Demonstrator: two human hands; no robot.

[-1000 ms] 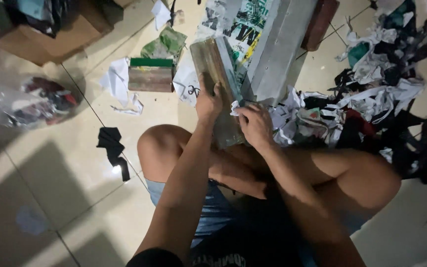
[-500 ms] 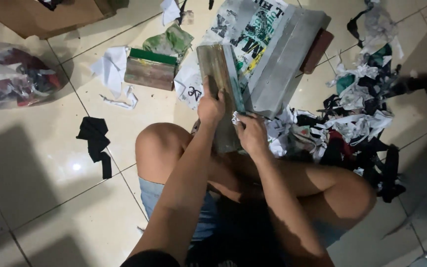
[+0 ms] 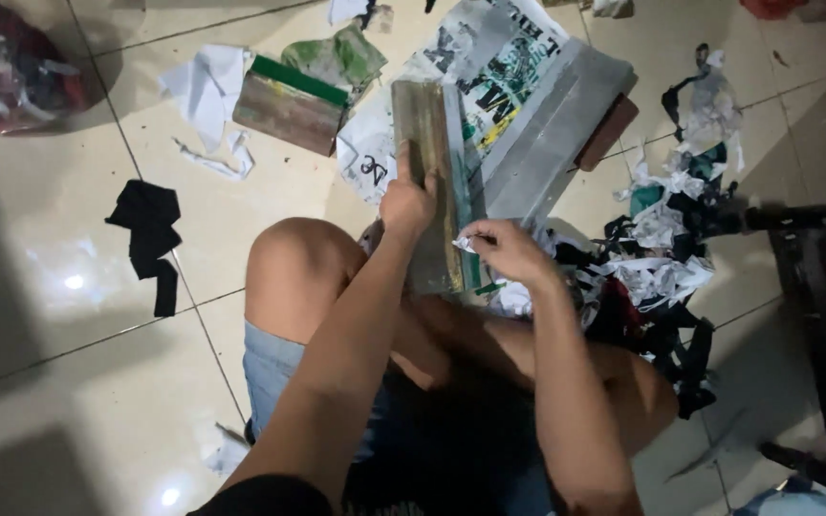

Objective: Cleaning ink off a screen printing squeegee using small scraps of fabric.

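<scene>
Glossy cream floor tiles (image 3: 78, 382) with dark grout lines fill the frame, lamp glare at lower left.

Upper left corner: clear plastic bag of red and dark fabric scraps (image 3: 11, 67). Just right of it, in the left-centre of the frame, a black cloth scrap (image 3: 150, 234) lies flat on the tile, well apart from everything else.

Upper centre-left: crumpled white cloth pieces (image 3: 205, 91) beside a wooden squeegee with a green blade edge (image 3: 287, 103), lying on the floor; a green-stained rag (image 3: 341, 57) just beyond it.

Centre: person seated on the floor, bare knee (image 3: 289, 263) raised, blue denim shorts (image 3: 274, 368) below it. Left hand (image 3: 406, 204) closed around a long wooden-handled squeegee with a teal rubber blade (image 3: 432, 191), index finger stretched up along the wood; the tool runs from top centre down toward the lap. Right hand (image 3: 506, 250) just right of the blade's lower end, fingertips pinched on a small white rag (image 3: 466, 244) that touches the blade edge.

Upper centre-right: grey metal-framed printing screen (image 3: 552, 124) lying at a slant on printed black, white and green paper (image 3: 499, 57), a dark red-brown block (image 3: 609, 134) at its right edge.

Right: heap of white, black and teal cloth strips (image 3: 666, 248) near the right knee. Far right edge: dark metal frame (image 3: 824, 315), detail too dim to tell.
</scene>
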